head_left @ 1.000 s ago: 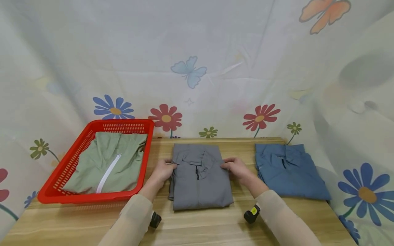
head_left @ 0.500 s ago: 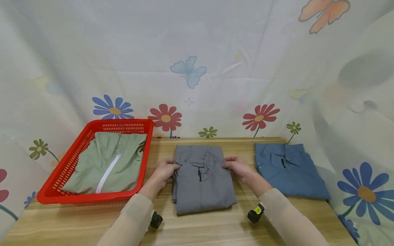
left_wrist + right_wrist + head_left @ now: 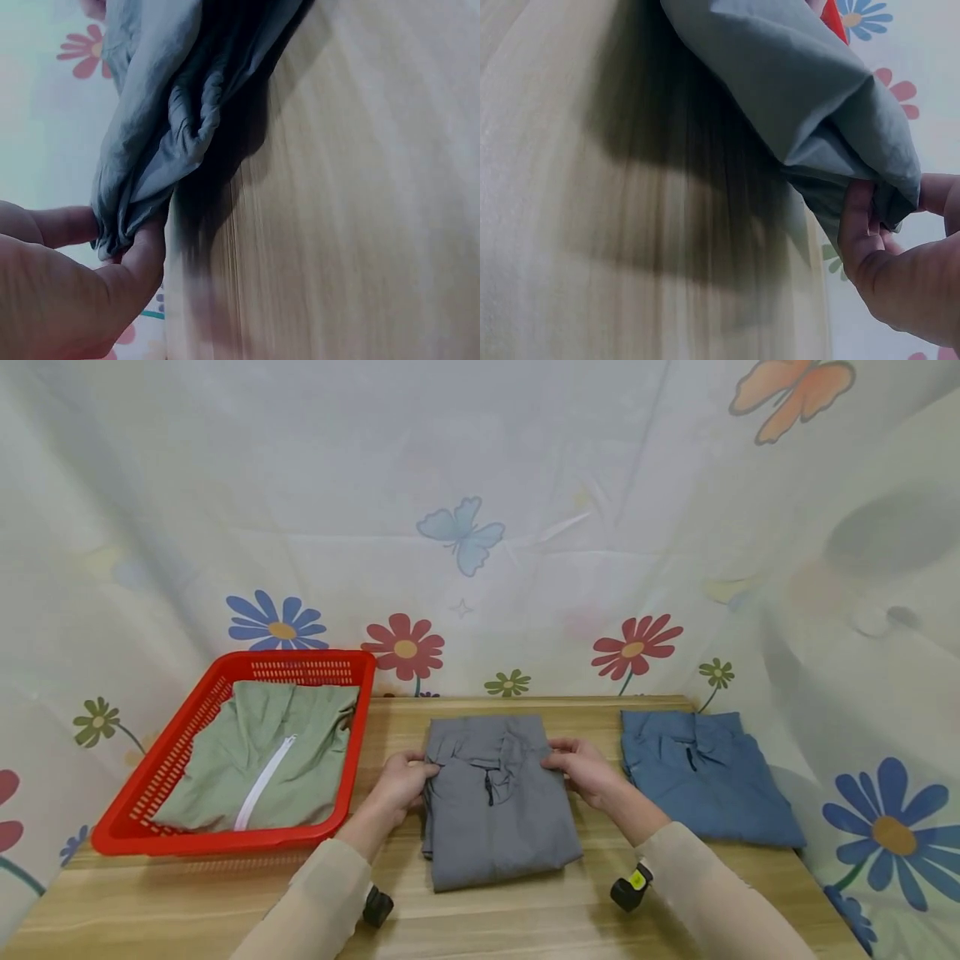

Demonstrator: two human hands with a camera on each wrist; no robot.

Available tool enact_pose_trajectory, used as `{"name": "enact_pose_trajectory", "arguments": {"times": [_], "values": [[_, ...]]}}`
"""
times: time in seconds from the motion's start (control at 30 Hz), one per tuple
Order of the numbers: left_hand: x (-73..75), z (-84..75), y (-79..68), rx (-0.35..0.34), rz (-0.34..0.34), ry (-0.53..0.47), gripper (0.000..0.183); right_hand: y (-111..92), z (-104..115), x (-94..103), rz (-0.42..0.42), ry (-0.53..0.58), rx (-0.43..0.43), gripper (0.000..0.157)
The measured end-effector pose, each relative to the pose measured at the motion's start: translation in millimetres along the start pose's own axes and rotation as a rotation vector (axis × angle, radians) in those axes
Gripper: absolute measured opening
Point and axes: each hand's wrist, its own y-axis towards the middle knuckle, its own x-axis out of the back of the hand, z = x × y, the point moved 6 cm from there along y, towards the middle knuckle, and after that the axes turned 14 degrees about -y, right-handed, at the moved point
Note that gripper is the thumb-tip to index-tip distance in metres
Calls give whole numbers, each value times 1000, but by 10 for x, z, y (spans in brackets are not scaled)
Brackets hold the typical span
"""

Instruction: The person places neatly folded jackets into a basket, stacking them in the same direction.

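Note:
A grey folded jacket (image 3: 498, 827) with a stand collar and a short black zip pull is held between both hands at mid-table. My left hand (image 3: 401, 781) pinches its left edge near the collar; in the left wrist view, thumb and fingers (image 3: 146, 251) close on the bunched layers. On the opposite edge my right hand (image 3: 588, 770) pinches the cloth, and the right wrist view shows its fingers (image 3: 859, 217) gripping a fold. Both wrist views show the jacket (image 3: 780, 82) raised over the table, with a dark shadow on the wood beneath.
At the left stands a red plastic basket (image 3: 363, 718) holding a green jacket (image 3: 247, 768) with a white zip. A blue folded jacket (image 3: 705, 785) lies on the wooden table (image 3: 480, 927) at the right. A flower-print curtain (image 3: 525, 485) hangs behind the table.
The grey jacket has shifted slightly right and toward me in both hands, its lower edge now lower in the view and a little slanted. The basket and blue jacket have stayed put.

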Motion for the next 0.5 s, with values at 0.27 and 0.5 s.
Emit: {"name": "enact_pose_trajectory", "arguments": {"times": [0.27,0.5], "values": [[-30,-74,-110,-65,6,41,48,-83,129,-22,-8,-10,17,59],[-21,-290,-233,-108,13,151,47,-152,264,-70,34,-16,42,62]]}}
